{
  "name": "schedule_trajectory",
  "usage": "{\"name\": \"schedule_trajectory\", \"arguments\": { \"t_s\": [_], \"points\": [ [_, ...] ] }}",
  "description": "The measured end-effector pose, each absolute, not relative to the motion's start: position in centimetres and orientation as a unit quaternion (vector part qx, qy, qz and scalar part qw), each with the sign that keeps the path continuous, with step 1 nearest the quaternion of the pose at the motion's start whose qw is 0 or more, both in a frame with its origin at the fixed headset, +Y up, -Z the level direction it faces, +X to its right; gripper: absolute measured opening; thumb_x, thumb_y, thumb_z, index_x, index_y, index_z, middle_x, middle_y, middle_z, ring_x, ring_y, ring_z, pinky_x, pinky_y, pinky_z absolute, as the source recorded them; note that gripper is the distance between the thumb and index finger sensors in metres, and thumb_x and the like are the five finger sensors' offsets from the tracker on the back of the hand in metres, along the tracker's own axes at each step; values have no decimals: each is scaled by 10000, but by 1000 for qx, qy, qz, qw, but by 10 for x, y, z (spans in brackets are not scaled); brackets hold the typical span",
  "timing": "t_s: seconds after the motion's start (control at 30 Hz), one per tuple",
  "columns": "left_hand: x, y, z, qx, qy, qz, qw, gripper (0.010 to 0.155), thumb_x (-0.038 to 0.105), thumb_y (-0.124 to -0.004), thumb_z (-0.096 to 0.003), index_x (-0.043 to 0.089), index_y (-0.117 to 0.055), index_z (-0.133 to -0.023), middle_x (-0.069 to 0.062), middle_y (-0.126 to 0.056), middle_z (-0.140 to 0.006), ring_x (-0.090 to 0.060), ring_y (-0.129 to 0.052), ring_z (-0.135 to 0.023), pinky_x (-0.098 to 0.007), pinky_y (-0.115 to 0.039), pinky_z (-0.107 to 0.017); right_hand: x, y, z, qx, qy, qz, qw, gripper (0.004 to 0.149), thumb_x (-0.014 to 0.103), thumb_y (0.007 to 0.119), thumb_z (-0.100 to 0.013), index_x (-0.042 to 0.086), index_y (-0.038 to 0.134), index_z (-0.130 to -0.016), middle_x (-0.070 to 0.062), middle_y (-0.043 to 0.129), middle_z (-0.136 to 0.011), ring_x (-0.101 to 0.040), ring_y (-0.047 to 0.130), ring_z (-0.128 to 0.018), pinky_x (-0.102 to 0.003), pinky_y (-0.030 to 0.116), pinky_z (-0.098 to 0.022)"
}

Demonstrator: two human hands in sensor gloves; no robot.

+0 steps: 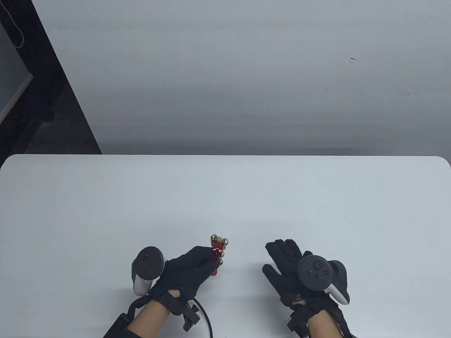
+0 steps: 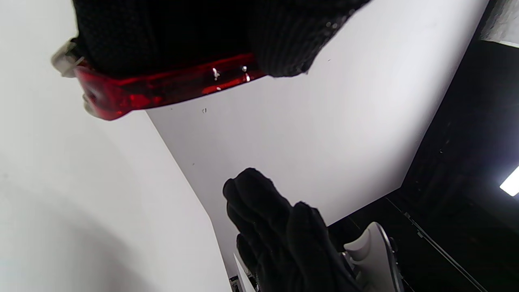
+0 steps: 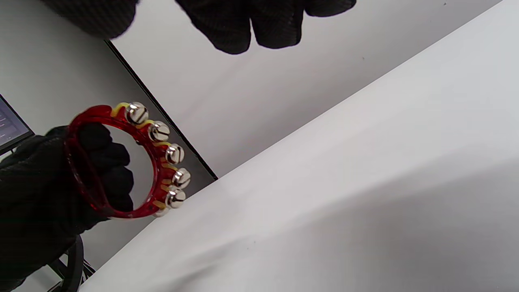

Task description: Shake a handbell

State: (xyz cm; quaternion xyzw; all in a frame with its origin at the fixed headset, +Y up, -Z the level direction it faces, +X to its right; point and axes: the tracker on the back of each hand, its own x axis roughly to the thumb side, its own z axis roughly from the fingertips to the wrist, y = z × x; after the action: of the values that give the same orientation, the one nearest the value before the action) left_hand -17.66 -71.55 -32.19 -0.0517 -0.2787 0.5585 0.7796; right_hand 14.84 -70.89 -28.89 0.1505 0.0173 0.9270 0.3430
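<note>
The left hand (image 1: 186, 273) gripped the handbell (image 1: 218, 251), its fingers (image 3: 109, 162) curled through the red D-shaped frame and clenched round the straight grip bar. The bell was held up off the counter (image 1: 105, 211), near its front edge and a little left of the middle, with the curved side turned away from the palm. In the right wrist view five silver jingle bells (image 3: 168, 154) sat in a row along the outer curve of the frame (image 3: 81, 170), tied on with yellow bands, and a sixth showed partly at the lower end. In the left wrist view only the red bar (image 2: 162, 87) showed under the gloved fingers, with a blurred bit of metal at its left end. The right hand (image 1: 292, 271) lay well apart from the bell, to its right, palm down just over or on the counter; I could not tell which. Its fingers (image 1: 282, 248) were released and stretched forward, holding nothing. A tracker (image 1: 146, 269) rode on the back of the left hand and another (image 1: 322, 276) on the right. A black cable (image 1: 206, 313) looped from the left wrist over the counter's front edge.
</note>
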Motion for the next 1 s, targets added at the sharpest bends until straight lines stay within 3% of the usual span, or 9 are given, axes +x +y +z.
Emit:
{"name": "schedule_trajectory", "arguments": {
  "t_s": [0.3,0.37,0.47,0.53,0.73,1.0],
  "points": [
    [-172,-734,-328,-87,-255,540,797,440,297,-846,-477,120,-852,-880,-152,-902,-839,-374,-1017,-664,-486,-907,-517,149,-709,-288,153,19,926,343,751,582,571,-515,127,470,-1103,-191,415,-1139,-474,308,-1065,-715,169,-618],
    [-171,-718,-322,-62,-273,558,781,441,296,-847,-478,115,-852,-880,-156,-901,-838,-374,-1017,-662,-487,-908,-513,149,-707,-287,154,16,926,344,751,583,571,-515,128,471,-1103,-190,416,-1139,-473,307,-1066,-715,170,-619],
    [-167,-661,-290,39,-370,604,705,441,296,-851,-473,119,-856,-876,-153,-906,-835,-370,-1020,-660,-485,-908,-513,150,-707,-287,154,16,925,346,750,582,571,-515,128,471,-1103,-191,414,-1139,-473,307,-1066,-715,169,-619],
    [-168,-641,-278,60,-400,582,706,426,309,-847,-472,144,-863,-864,-135,-907,-842,-355,-1022,-670,-469,-914,-525,149,-707,-288,153,18,925,346,752,582,571,-515,126,471,-1104,-190,414,-1139,-473,307,-1066,-715,168,-619],
    [-180,-693,-307,-14,-303,580,756,443,298,-850,-475,118,-856,-880,-151,-907,-836,-370,-1021,-661,-484,-910,-513,149,-709,-288,152,21,926,346,751,582,571,-515,126,471,-1103,-191,417,-1137,-473,309,-1066,-715,169,-619],
    [-183,-706,-322,-27,-266,543,796,438,300,-852,-475,124,-859,-875,-149,-909,-834,-371,-1022,-657,-483,-910,-513,151,-708,-289,149,23,925,348,751,581,571,-515,124,472,-1103,-191,420,-1137,-476,313,-1065,-715,170,-619]
  ]
}}
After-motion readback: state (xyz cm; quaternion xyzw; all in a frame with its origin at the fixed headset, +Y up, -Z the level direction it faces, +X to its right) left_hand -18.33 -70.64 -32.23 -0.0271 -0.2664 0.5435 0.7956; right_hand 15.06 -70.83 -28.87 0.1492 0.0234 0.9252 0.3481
